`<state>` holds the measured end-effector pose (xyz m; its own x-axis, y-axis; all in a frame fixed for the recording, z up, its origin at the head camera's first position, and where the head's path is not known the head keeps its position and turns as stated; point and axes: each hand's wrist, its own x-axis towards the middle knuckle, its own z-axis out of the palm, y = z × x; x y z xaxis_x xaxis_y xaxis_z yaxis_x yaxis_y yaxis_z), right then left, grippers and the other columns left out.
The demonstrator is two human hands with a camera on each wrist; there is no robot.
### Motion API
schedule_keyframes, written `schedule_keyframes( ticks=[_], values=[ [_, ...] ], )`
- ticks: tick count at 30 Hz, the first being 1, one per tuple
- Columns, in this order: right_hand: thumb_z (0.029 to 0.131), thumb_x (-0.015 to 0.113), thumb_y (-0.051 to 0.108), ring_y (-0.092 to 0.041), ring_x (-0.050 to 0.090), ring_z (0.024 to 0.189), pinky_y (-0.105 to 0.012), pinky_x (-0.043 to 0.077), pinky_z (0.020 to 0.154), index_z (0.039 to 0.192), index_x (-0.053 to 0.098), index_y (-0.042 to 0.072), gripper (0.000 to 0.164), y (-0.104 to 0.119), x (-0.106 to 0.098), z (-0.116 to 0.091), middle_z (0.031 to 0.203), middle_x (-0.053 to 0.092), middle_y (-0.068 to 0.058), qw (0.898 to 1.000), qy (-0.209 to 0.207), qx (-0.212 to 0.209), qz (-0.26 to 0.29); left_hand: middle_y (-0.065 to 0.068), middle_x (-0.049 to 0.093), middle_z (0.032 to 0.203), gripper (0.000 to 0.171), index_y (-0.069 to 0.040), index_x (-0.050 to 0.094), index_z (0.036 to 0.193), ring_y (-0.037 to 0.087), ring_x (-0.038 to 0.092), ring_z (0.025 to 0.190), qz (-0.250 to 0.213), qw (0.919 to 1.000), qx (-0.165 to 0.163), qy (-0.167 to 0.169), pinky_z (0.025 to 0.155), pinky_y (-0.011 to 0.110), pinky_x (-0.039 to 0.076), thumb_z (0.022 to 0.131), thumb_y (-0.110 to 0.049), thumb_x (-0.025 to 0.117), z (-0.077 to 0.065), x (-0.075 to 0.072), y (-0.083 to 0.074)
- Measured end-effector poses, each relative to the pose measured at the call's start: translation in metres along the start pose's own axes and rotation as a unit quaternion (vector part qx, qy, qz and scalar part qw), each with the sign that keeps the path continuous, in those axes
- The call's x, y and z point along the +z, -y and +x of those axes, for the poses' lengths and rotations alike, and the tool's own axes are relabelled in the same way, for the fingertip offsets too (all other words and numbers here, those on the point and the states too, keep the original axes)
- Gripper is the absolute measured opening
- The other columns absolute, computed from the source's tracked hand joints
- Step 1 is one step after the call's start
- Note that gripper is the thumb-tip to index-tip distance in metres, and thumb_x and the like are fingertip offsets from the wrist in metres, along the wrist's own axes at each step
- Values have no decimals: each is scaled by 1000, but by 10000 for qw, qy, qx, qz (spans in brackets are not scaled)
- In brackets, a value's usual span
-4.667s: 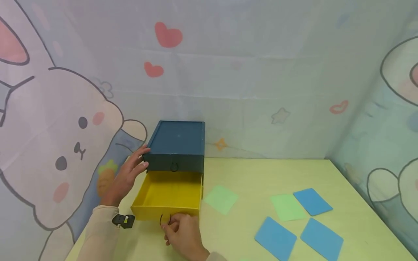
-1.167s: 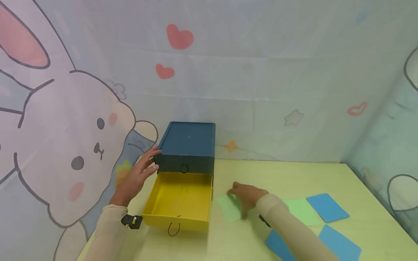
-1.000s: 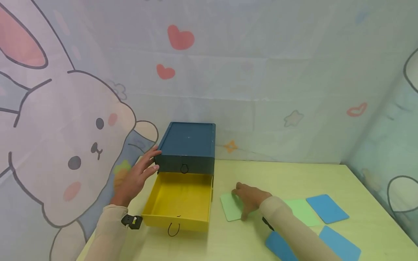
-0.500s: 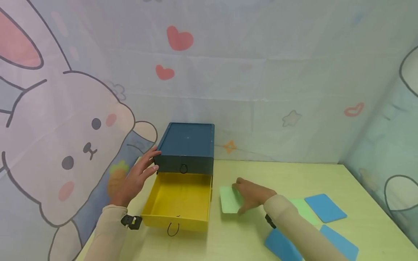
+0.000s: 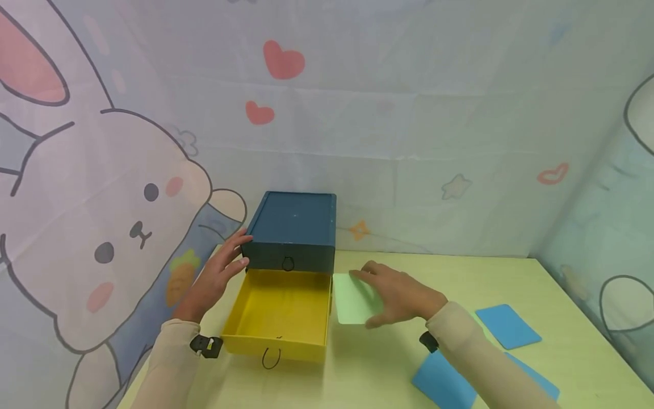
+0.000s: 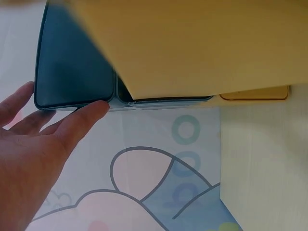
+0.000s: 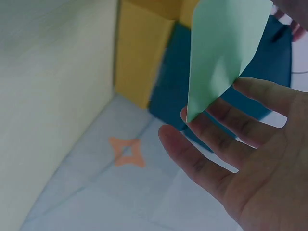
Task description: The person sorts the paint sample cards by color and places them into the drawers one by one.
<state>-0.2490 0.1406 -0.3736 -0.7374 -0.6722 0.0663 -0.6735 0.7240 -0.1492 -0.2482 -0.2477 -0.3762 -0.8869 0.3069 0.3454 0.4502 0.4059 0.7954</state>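
Observation:
A dark blue drawer cabinet (image 5: 293, 221) stands at the back of the table. Below its closed top drawer, a yellow drawer (image 5: 301, 347) is pulled out. My left hand (image 5: 212, 278) rests against the cabinet's left side, fingers extended; the left wrist view shows its thumb at the front corner. Just right of the drawer, my right hand (image 5: 403, 292) holds a pale green square card (image 5: 352, 301) by opposite edges, thumb at the near one and fingertips at the far one. In the right wrist view, the card (image 7: 221, 57) is raised and tilted.
Blue cards (image 5: 508, 326) lie at the table's right, some partly covered by my right sleeve (image 5: 475, 346). That sleeve also hides most of another green card. A black loop handle (image 5: 271, 359) hangs from the yellow drawer's front. A printed cloth (image 5: 383, 142) backs the table.
My right hand left the yellow drawer's loop, took hold of the green card lying to its right, and has lifted it back and left toward the drawer. My left hand stays put.

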Motion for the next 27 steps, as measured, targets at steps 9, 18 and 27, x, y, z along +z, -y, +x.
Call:
schedule_keyframes(
  ticks=[9,18,27],
  values=[
    [77,81,47,-18,56,110,-34,55,87,152,43,11,92,35,-17,3,135,54,-8,9980,-163,-611,27,17,8,170,53,-6,31,157,55,19,151,-49,9999,100,-7,118,72,22,108,-22,42,1,0,3],
    [80,77,55,-23,60,113,-34,57,77,147,51,17,81,72,-16,31,137,56,-10,9970,130,-643,-416,14,6,171,54,-6,29,157,55,16,151,-150,9999,53,32,119,73,20,108,-22,42,1,-1,-1],
    [82,71,61,-21,63,106,-34,59,80,142,55,20,74,89,1,57,131,62,-8,9939,236,-625,-874,13,7,171,53,-8,30,157,55,17,151,-188,9998,-4,10,118,73,20,108,-24,42,-1,1,-1]
  ],
)
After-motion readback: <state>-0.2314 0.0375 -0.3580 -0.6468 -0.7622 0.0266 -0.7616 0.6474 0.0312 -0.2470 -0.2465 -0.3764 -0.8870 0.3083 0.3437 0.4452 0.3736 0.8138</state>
